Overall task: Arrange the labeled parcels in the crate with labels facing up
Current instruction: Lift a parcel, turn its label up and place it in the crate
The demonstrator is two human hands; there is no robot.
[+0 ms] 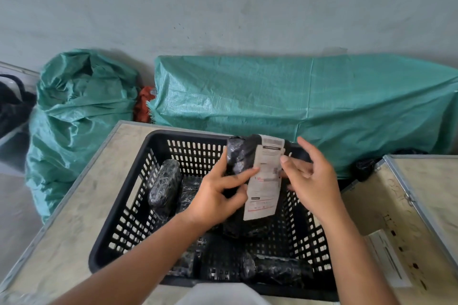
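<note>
A black perforated plastic crate (158, 148) sits on a pale table in front of me. Above its middle I hold a black plastic-wrapped parcel (241, 153), its long white shipping label (265, 181) turned toward me. My left hand (218, 195) grips the parcel's left side, thumb on the label's edge. My right hand (309, 178) touches the label's right edge with thumb and fingertips, the other fingers spread. Inside the crate, a black parcel (164, 184) leans against the left wall, another lies beside it (189, 192), and one more lies at the front right (280, 271). No labels show on these.
The table (81, 208) has a metal rim. A second table with a white slip (386, 255) adjoins on the right. Green woven sacks (81, 116) and a green tarp-covered heap (297, 99) stand behind, against a grey wall. A white object (220, 294) lies at the near edge.
</note>
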